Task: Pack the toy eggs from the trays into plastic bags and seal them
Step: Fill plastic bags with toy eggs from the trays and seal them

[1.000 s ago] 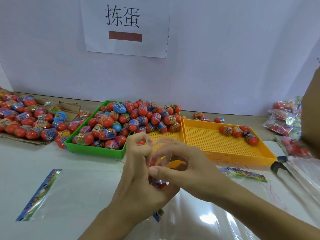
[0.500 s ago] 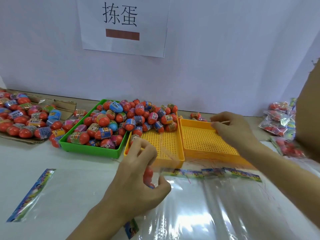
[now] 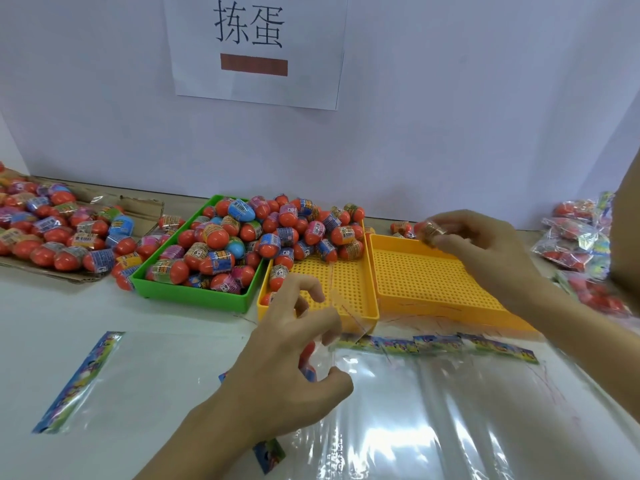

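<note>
A white table (image 3: 104,313) runs up to a pale wall, and a paper sign (image 3: 254,46) with two printed characters and a brown bar hangs on it. At far left, toy eggs lie heaped on flattened cardboard (image 3: 138,211). A green tray (image 3: 194,296) brims with orange eggs in bright shrink bands, a few of them blue, spilling across into the near yellow tray (image 3: 349,296). The second yellow tray (image 3: 433,275) beside it shows bare perforated floor. Filled bags (image 3: 575,237) pile at the right edge.

The left hand (image 3: 291,362) has its grip curled on a clear plastic bag (image 3: 322,355), thumb and fingertips pinching the film, and an orange egg shows through it. The right hand (image 3: 481,244) hovers over the back rim of the far yellow tray, grip pinched round one gold-banded toy egg (image 3: 431,233). More clear bags (image 3: 433,410) with colourful header strips lie flat in front, and a single one (image 3: 79,379) lies off to the left.
</note>
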`<action>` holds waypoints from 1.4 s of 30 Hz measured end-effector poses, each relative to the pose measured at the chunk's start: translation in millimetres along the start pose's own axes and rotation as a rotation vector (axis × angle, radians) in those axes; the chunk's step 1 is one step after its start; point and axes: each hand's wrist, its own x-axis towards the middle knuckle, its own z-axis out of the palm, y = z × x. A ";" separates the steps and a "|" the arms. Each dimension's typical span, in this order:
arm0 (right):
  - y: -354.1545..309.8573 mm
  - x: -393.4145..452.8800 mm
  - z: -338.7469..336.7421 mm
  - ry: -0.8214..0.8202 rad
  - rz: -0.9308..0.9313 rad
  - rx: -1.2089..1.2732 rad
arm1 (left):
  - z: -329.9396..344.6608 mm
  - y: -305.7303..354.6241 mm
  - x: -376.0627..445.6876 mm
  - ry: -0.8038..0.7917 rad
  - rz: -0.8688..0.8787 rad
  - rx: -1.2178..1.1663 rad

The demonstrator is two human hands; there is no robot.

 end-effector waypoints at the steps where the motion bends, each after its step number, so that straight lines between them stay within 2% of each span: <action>1: -15.0 -8.8 3.2 -0.137 -0.037 0.090 | -0.3 0.1 -0.2 -0.007 0.010 0.006; 4: -41.3 -35.0 18.5 -0.493 -0.092 0.061 | -0.6 1.5 -0.1 -0.021 0.043 0.012; 7: -45.1 -48.7 33.3 -0.624 -0.125 0.044 | -2.5 2.0 -0.7 -0.007 0.036 -0.018; 11: -43.3 -49.6 37.9 -0.614 -0.078 0.125 | -6.3 4.3 -0.7 0.008 0.040 -0.071; 15: -47.0 -47.3 34.1 -0.508 -0.165 0.178 | -4.2 7.6 -0.3 -0.020 0.114 -0.066; 17: -51.1 -45.7 32.4 -0.509 -0.202 0.159 | -4.0 8.0 -0.2 -0.031 0.133 -0.037; 25: -60.1 -43.6 36.4 -0.715 -0.188 -0.224 | -4.2 11.8 -1.7 0.006 0.157 -0.025; 29: -64.4 -42.3 40.6 -0.875 -0.218 -0.303 | -2.8 12.9 -1.0 0.031 0.106 -0.065; 31: -60.4 -47.7 44.3 -0.764 -0.194 -0.198 | -2.8 13.1 -0.3 0.048 0.062 -0.130; 33: -54.6 -54.6 47.7 -0.459 -0.108 -0.021 | -5.6 13.7 1.7 0.097 -0.030 -0.250; 35: -49.1 -65.8 52.5 -0.182 0.059 0.068 | -8.5 14.5 4.7 0.155 -0.150 -0.433; 36: -47.4 -73.2 57.3 -0.153 0.167 0.120 | -9.6 13.8 5.8 0.182 -0.184 -0.529; 38: -43.6 -87.8 70.6 -0.263 0.305 0.224 | -10.7 10.0 7.4 0.220 -0.229 -0.666; 40: -41.1 -98.7 85.8 -0.343 0.317 0.320 | -10.5 7.7 7.9 0.198 -0.260 -0.731; 42: -40.5 -102.6 96.0 -0.288 0.303 0.363 | -10.0 8.1 8.7 0.158 -0.259 -0.816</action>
